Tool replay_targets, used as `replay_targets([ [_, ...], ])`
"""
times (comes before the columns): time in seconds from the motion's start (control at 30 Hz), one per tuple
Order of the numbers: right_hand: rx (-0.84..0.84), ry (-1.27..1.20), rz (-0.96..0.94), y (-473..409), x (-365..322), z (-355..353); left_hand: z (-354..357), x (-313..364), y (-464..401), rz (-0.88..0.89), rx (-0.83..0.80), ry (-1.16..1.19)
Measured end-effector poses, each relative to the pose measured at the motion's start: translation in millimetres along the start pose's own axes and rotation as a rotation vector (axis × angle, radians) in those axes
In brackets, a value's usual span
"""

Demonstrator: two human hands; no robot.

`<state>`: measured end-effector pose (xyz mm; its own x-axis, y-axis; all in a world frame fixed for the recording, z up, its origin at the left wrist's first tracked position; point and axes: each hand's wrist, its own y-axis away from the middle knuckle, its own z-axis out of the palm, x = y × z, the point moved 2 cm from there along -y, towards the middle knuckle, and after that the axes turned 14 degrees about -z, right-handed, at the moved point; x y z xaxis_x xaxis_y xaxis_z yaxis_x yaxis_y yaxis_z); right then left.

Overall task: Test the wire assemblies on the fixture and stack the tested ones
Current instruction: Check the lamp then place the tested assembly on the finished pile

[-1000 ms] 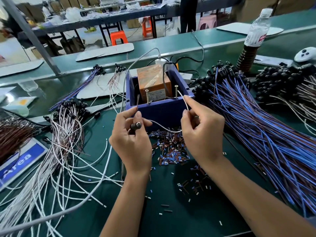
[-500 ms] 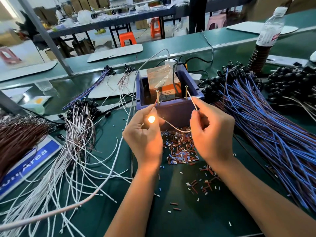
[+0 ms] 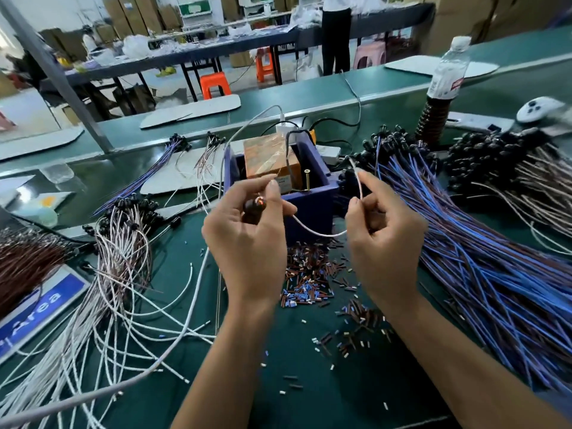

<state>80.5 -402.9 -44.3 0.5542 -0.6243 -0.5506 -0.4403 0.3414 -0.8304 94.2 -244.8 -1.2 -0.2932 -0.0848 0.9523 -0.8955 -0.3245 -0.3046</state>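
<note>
Green bench matting [image 3: 309,382] carries the blue fixture box [image 3: 309,209], where the left hand [image 3: 247,239] pinches the lamp head [image 3: 255,205] (faintly lit) and the right hand [image 3: 383,233] pinches the wire [image 3: 315,232], presumably clear of the contact screw [image 3: 307,178].

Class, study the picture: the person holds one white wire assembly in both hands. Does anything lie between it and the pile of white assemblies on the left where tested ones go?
Nothing visible blocks it. The left hand and right hand hold the wire assembly above the table, and the white pile lies open directly left of the left hand.
</note>
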Motion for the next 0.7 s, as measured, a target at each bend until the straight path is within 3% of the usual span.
replay_targets([
  [0.23,0.239,-0.190,0.370,-28.0,32.7,-107.0,89.5,68.3,9.1,-0.218,-0.387,0.009],
  [0.37,0.581,0.065,0.448,-53.2,64.3,-207.9,166.8,90.1,27.4,-0.431,-0.616,0.052],
  [0.47,0.645,0.461,0.584,-67.9,79.9,-273.3,221.9,93.4,50.6,-0.598,-0.784,0.004],
  [0.53,0.566,0.675,0.284,-75.8,65.1,-290.0,254.8,93.9,73.5,-0.700,-0.874,0.026],
  [0.6,0.249,0.758,-0.031,-85.9,49.5,-280.7,282.6,95.9,96.5,-0.752,-0.898,0.106],
  [0.63,0.053,0.806,-0.064,-89.6,47.4,-272.8,294.5,97.1,105.7,-0.740,-0.890,0.142],
  [0.7,-0.260,0.856,0.104,-93.4,57.3,-265.8,313.2,100.0,123.3,-0.721,-0.878,0.226],
])
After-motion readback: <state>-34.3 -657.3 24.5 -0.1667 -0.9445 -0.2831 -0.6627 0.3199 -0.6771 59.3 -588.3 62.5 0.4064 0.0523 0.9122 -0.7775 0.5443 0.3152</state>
